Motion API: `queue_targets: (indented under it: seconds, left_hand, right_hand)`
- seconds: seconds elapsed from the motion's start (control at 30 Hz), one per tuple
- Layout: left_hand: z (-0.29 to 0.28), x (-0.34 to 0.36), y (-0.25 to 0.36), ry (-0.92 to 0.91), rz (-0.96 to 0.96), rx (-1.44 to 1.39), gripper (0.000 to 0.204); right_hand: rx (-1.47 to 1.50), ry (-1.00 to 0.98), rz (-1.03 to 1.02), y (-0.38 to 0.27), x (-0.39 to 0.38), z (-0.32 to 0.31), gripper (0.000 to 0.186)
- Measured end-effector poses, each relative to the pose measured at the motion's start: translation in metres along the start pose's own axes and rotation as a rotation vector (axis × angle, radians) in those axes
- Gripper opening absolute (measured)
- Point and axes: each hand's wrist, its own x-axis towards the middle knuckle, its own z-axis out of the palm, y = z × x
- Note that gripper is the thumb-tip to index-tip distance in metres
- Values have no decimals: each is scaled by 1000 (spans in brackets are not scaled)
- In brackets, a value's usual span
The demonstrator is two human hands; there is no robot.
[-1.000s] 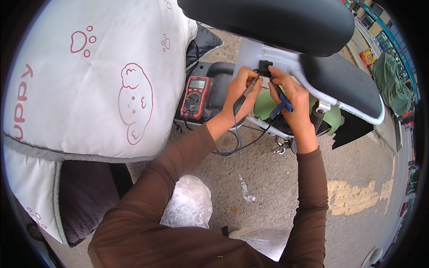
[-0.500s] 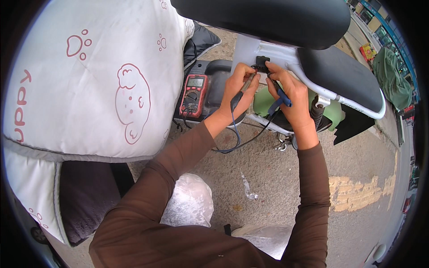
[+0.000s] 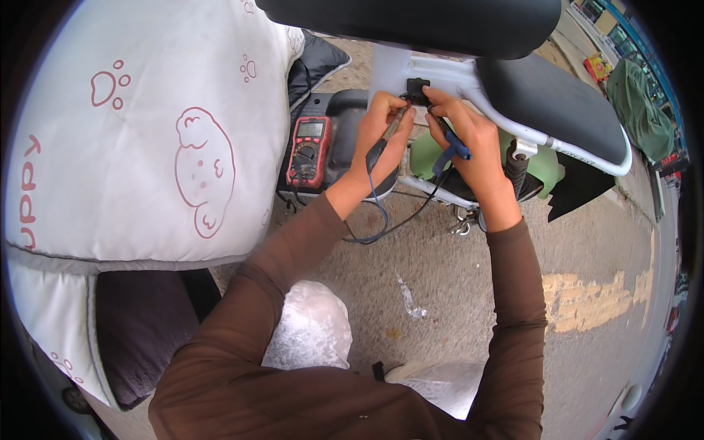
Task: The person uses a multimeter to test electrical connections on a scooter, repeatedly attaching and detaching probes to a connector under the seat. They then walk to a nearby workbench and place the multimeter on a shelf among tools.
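My left hand pinches a slim test probe with a dark grip, its tip against a small black connector on the scooter's white frame. Closed around a second probe with a blue part on it, my right hand has its index finger at that same connector. The fingers hide the exact contact of the tips. Blue and black leads loop down below my hands. To the left lies a red and black multimeter, face up with its display showing, on the scooter's dark footboard.
A long black seat overhangs the connector, with another black seat on the right. A padded white cover with paw prints fills the left side. Something green sits beneath the frame. Rough pavement lies below.
The whole view has shifted slightly, so the scooter and multimeter appear a little further left and up. Both hands keep their grips at the connector.
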Motion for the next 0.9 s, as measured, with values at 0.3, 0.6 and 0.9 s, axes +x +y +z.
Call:
queue_targets:
  seconds: [0.3, 0.6, 0.9]
  left_hand:
    - [1, 0, -5, -5, -4, -31, 16]
    - [1, 0, -9, -28, -28, -61, 16]
    - [0, 0, -9, -23, -20, -25, 16]
  right_hand:
    - [-10, -56, 67, -6, -1, -6, 17]
    - [0, -67, 65, -4, -1, -7, 17]
    - [-10, -43, 44, -3, -1, -4, 15]
